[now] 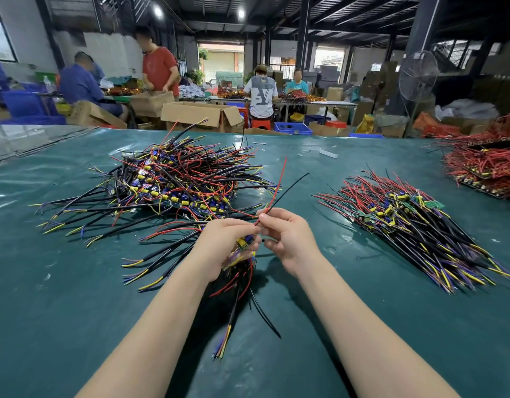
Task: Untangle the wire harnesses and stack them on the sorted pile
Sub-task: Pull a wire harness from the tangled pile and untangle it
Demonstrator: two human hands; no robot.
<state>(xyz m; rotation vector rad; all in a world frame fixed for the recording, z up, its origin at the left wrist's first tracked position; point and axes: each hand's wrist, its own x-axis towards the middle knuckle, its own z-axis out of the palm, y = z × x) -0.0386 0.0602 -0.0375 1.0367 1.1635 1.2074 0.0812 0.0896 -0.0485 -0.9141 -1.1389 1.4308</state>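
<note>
A tangled heap of wire harnesses (179,179) with black, red, yellow and blue leads lies on the green table (61,282), left of centre. To the right lies the sorted pile (414,219), its harnesses laid parallel. My left hand (222,248) grips a small bunch of harnesses (242,271) by their little circuit boards, with their leads hanging down toward me. My right hand (288,239) pinches a red and a black lead (276,191) of that bunch, and these rise up and away from my fingers.
Another heap of red-wired boards (483,168) sits at the far right edge of the table. Loose harnesses (161,242) lie just left of my left hand. Beyond the table, several people work among cardboard boxes (199,114), and a floor fan (417,76) stands there.
</note>
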